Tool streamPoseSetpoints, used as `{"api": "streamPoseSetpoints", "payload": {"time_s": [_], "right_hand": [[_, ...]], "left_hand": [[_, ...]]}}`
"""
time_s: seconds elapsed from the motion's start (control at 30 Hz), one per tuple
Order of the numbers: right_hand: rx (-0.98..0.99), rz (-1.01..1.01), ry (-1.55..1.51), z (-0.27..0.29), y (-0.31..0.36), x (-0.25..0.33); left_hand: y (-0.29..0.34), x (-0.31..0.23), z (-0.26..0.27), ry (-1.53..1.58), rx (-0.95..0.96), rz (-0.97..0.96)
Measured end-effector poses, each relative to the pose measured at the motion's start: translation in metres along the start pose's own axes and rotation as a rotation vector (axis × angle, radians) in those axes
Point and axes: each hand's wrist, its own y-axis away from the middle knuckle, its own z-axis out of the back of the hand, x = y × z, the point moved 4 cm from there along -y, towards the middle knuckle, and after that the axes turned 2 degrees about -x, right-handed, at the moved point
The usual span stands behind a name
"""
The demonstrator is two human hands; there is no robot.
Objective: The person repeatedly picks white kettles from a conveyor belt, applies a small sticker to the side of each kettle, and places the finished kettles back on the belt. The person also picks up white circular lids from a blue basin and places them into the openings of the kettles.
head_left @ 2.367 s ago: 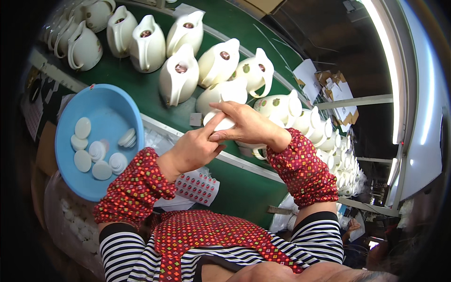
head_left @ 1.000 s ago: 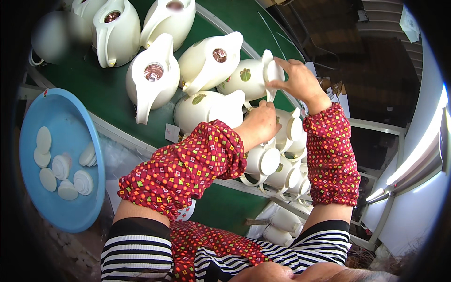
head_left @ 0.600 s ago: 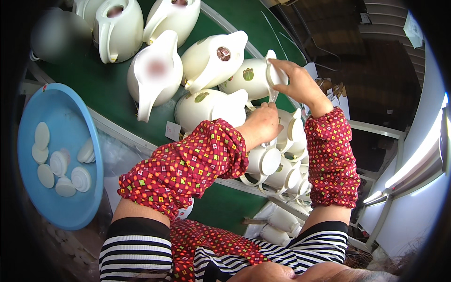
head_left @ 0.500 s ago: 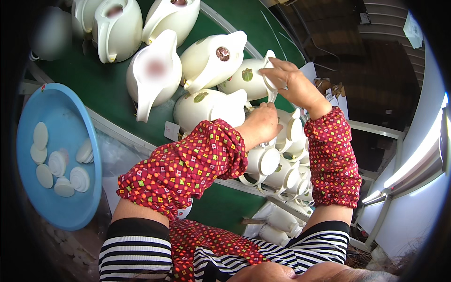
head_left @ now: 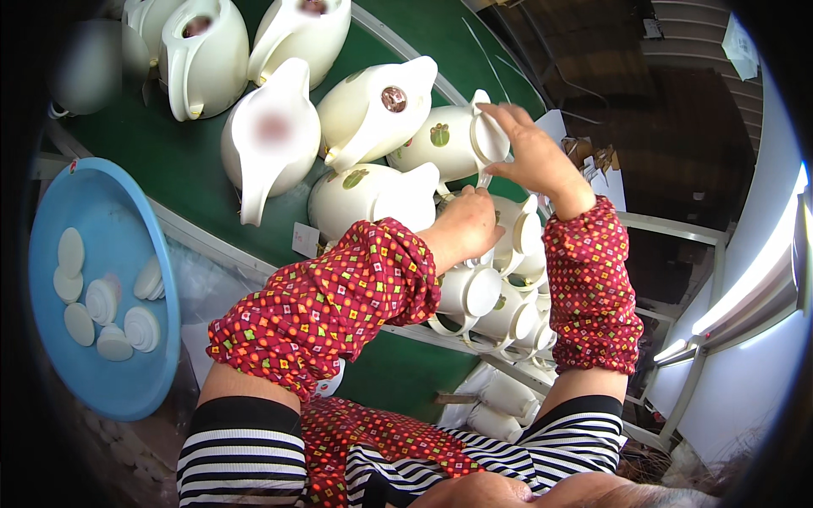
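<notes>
On the far side of the green belt (head_left: pixel 169 169), a white jug (head_left: pixel 445 144) with a small green motif lies on its side under the right hand (head_left: pixel 529 157), whose fingers curl closed around the looped handle at its right end. The jug is glossy, cream-white, with a pointed spout. The left hand (head_left: pixel 466 229) rests just nearer, fingers folded against another white jug (head_left: pixel 373 199); whether it grips anything I cannot tell. At near left, a blue basin (head_left: pixel 110 372) holds white round lids (head_left: pixel 102 300).

Lids (head_left: pixel 102 300) lie in a basin (head_left: pixel 127 389), left of the jugs (head_left: pixel 373 110).
</notes>
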Motion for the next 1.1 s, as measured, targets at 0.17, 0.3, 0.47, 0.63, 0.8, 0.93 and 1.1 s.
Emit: {"api": "streamPoseSetpoints", "payload": {"time_s": [0.17,0.3,0.47,0.63,0.8,0.93,1.1], "right_hand": [[0.248,-0.441,-0.024,-0.001,-0.013,0.001],[0.186,-0.092,-0.074,0.001,-0.001,-0.009],[0.147,-0.148,0.008,-0.008,-0.004,-0.001],[0.078,-0.498,0.184,-0.042,-0.014,0.004],[0.031,-0.818,0.198,-0.042,-0.028,0.015],[0.236,-0.887,-0.157,-0.017,-0.008,0.004],[0.098,-0.522,-0.601,0.031,0.04,0.024]], "left_hand": [[-0.001,0.002,-0.002,0.024,-0.016,0.016],[-0.002,0.002,-0.002,0.03,-0.026,0.011],[-0.002,0.001,-0.001,-0.025,-0.009,0.022],[0.002,0.002,-0.004,-0.085,0.018,-0.024],[-0.014,0.019,-0.02,-0.11,-0.053,-0.105],[0.008,-0.012,0.003,-0.065,0.014,-0.038],[0.06,-0.048,0.078,0.444,-0.423,-0.212]]}}
